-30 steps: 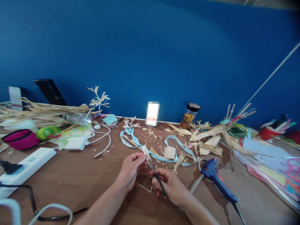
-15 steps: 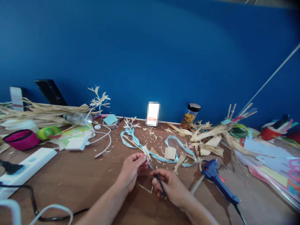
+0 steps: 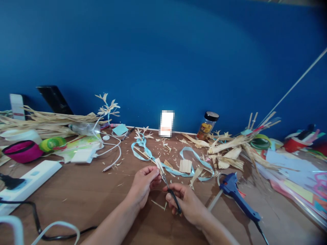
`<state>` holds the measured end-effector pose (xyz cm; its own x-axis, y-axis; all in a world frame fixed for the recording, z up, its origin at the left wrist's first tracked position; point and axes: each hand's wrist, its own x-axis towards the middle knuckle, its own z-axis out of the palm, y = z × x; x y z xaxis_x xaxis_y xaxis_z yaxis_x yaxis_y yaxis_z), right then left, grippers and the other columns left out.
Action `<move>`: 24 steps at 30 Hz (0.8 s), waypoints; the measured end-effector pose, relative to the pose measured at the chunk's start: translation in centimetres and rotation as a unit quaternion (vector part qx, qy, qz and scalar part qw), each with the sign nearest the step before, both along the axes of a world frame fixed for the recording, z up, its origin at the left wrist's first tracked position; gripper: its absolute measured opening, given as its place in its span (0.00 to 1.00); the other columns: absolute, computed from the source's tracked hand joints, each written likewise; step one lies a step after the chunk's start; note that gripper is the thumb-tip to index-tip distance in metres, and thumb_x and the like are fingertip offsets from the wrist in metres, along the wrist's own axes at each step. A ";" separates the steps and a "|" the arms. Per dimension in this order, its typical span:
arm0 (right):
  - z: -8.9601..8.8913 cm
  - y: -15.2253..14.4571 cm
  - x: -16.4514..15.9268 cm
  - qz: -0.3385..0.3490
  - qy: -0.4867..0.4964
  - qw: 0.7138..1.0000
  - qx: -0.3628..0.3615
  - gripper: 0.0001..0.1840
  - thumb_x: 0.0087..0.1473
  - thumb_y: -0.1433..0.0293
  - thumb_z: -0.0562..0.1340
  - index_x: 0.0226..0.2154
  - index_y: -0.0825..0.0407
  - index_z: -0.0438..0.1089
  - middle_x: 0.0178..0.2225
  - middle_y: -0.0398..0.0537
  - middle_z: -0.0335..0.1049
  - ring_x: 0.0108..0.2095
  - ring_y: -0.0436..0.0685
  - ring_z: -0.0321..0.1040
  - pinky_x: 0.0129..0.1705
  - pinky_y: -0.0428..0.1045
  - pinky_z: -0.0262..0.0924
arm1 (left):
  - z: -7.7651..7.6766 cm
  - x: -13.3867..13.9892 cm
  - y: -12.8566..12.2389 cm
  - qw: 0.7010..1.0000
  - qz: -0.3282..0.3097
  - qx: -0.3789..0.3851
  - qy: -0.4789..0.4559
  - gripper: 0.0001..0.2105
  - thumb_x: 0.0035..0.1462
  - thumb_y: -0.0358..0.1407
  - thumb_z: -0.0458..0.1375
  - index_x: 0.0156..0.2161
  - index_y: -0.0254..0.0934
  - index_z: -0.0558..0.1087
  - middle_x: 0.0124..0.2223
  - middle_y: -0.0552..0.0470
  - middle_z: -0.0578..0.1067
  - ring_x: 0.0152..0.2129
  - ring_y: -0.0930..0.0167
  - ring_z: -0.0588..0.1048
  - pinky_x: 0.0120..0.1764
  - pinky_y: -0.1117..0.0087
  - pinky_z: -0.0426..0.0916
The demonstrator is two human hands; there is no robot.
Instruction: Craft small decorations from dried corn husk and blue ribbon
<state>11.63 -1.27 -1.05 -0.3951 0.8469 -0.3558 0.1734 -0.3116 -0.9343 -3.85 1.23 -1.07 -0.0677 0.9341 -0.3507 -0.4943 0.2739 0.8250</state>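
Between the thumb and fingers of my left hand (image 3: 145, 182) is a narrow strip of dried husk (image 3: 158, 164), its tip pointing up and away. My right hand (image 3: 185, 202) grips a pair of scissors (image 3: 173, 198) by the black handles, and the blades reach up to the strip beside my left fingertips. Whether the blades are closed is too small to make out. Just beyond my hands lie a light blue ribbon (image 3: 187, 175) and a square piece of husk (image 3: 185, 166). Thin offcuts (image 3: 158, 205) rest on the table below.
To the right lies a blue glue gun (image 3: 236, 195). A lidded jar (image 3: 206, 125) and bundled dried husks (image 3: 230, 149) stand behind it. At left are a power strip (image 3: 38, 180), a white charger (image 3: 83, 156) with cable, and a pink pouch (image 3: 22, 151). Small scraps litter the table.
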 end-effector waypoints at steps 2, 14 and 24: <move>0.1 0.0 0.0 -0.001 0.001 1.000 0.000 0.24 0.41 0.55 0.63 0.37 0.55 0.67 0.18 0.37 0.61 0.16 0.44 0.58 0.15 0.39 0.47 | 0.0 0.0 -0.1 1.000 0.001 -0.005 0.002 0.09 0.37 0.33 0.66 0.25 0.32 0.71 0.22 0.55 0.72 0.19 0.78 0.70 0.24 0.78 0.68; 0.1 -0.1 -0.1 -0.005 0.013 1.000 0.007 0.24 0.40 0.54 0.64 0.36 0.55 0.68 0.17 0.36 0.58 0.17 0.44 0.56 0.18 0.41 0.51 | 0.2 0.1 -0.1 1.000 0.001 0.002 0.003 0.10 0.37 0.33 0.66 0.25 0.31 0.71 0.22 0.55 0.71 0.18 0.79 0.69 0.24 0.78 0.67; -0.3 0.0 -0.1 -0.003 0.025 1.000 0.012 0.23 0.41 0.55 0.64 0.36 0.55 0.68 0.17 0.36 0.59 0.17 0.44 0.55 0.19 0.41 0.54 | 0.0 0.0 0.0 1.000 0.006 -0.001 -0.001 0.10 0.36 0.33 0.66 0.26 0.31 0.71 0.21 0.55 0.72 0.18 0.78 0.70 0.24 0.78 0.67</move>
